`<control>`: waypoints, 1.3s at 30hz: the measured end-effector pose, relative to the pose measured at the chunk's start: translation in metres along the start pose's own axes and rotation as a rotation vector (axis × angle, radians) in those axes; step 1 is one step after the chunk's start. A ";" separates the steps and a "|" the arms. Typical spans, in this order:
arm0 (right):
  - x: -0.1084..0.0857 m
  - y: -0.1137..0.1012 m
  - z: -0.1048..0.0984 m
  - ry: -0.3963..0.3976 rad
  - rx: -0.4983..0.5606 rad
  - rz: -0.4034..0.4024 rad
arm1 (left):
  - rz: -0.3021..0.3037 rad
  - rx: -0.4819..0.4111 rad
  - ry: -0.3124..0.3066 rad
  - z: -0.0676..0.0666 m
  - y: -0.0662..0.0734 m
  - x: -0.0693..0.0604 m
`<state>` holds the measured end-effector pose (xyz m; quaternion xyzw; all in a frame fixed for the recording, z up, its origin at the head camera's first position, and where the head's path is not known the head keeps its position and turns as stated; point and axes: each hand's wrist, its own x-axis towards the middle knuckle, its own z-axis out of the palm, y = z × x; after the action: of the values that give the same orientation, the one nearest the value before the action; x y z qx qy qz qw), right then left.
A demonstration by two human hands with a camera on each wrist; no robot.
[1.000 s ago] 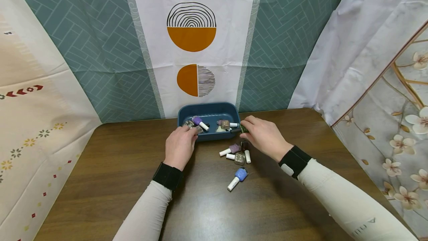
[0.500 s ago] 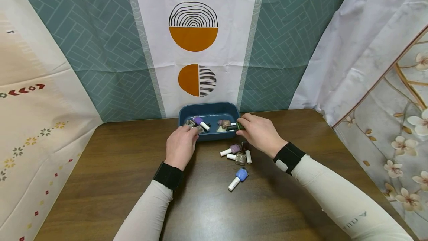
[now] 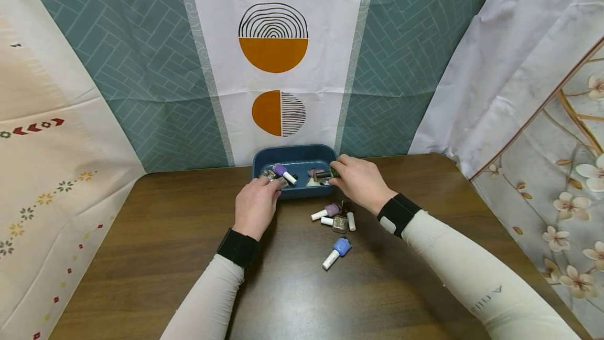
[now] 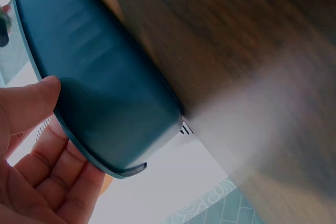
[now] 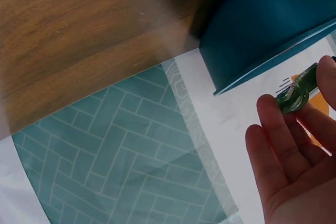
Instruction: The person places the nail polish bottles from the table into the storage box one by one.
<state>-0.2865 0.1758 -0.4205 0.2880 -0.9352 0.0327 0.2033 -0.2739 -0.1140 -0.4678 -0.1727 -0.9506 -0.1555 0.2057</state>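
A blue tray [image 3: 294, 193] stands at the table's back edge with several small bottles inside, among them a purple one with a white cap [image 3: 279, 169]. My left hand [image 3: 255, 206] grips the tray's near left rim; in the left wrist view the thumb of the left hand [image 4: 47, 150] lies on the outer wall and the fingers reach over the rim. Above the tray's right end my right hand [image 3: 363, 182] pinches a green bottle [image 3: 334, 172] with a dark cap pointing left. The right wrist view shows the green bottle [image 5: 295, 95] between thumb and fingers of the right hand [image 5: 299, 171].
On the table [image 3: 179, 256], in front of the tray's right half, lie a mauve bottle [image 3: 333, 209], a glittery bottle [image 3: 339, 224] and a dark bottle with a white cap [image 3: 351, 221]. Closer lies a blue bottle [image 3: 342, 246]. A patterned cloth [image 3: 278, 77] hangs behind.
My right hand has moved left with the green bottle, from the tray's right edge to over its right end. My left hand keeps its grip on the rim.
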 end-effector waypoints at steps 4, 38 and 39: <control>0.003 -0.001 0.001 -0.021 0.003 0.006 | -0.002 -0.002 -0.002 0.001 0.000 0.000; 0.026 -0.004 0.013 -0.111 -0.045 0.053 | 0.012 0.010 0.009 0.000 0.000 0.000; 0.026 -0.004 0.014 -0.109 -0.047 0.051 | 0.011 0.010 0.008 0.000 0.000 0.000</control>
<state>-0.3088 0.1559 -0.4231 0.2604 -0.9525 0.0001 0.1579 -0.2738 -0.1140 -0.4680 -0.1766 -0.9496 -0.1502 0.2111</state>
